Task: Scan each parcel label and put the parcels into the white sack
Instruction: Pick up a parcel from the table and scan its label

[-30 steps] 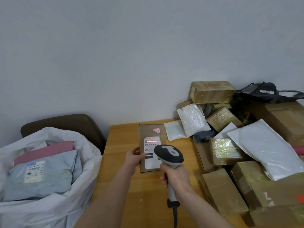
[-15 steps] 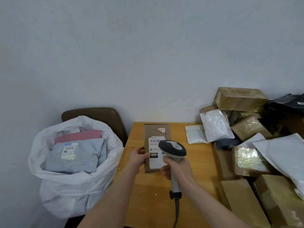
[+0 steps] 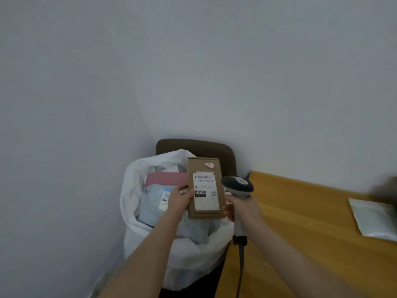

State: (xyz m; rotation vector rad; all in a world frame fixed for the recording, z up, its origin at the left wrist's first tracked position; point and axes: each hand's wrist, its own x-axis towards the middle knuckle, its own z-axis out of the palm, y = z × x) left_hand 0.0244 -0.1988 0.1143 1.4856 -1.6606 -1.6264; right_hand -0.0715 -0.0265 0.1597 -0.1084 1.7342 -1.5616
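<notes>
Cardboard parcel (image 3: pixel 205 189) is held over the open white sack (image 3: pixel 129 190), label (image 3: pixel 206 196) up | left hand (image 3: pixel 180 200) pinches its left edge, right hand (image 3: pixel 242 208) grips barcode scanner (image 3: pixel 237 186) | step: likely deposit | next: lower parcel in, release

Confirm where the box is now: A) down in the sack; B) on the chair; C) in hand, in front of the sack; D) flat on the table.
C: the left hand grips the box in front of the open sack; the right hand holds the scanner.
</notes>
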